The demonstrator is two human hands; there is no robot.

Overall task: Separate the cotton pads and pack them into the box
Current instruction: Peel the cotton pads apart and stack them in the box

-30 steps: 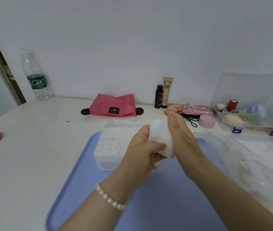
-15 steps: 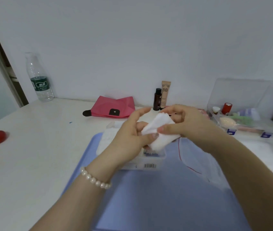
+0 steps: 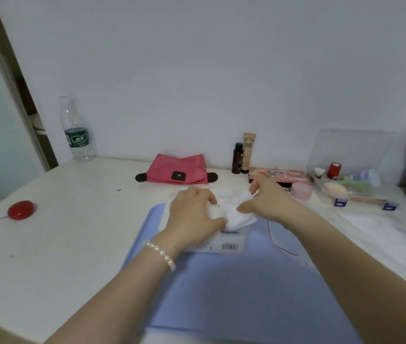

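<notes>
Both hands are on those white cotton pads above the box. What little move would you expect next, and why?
Probably pull the hands slightly apart to peel a pad free: the left hand and right hand each grip the cotton pads, directly over the box.

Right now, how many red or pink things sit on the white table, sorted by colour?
Red: 2, the round glossy red object at far left and the small red cylinder in the clear plastic organiser.
Pink: 2, the pink fabric pouch and the round pale pink jar.
Total: 4.
</notes>
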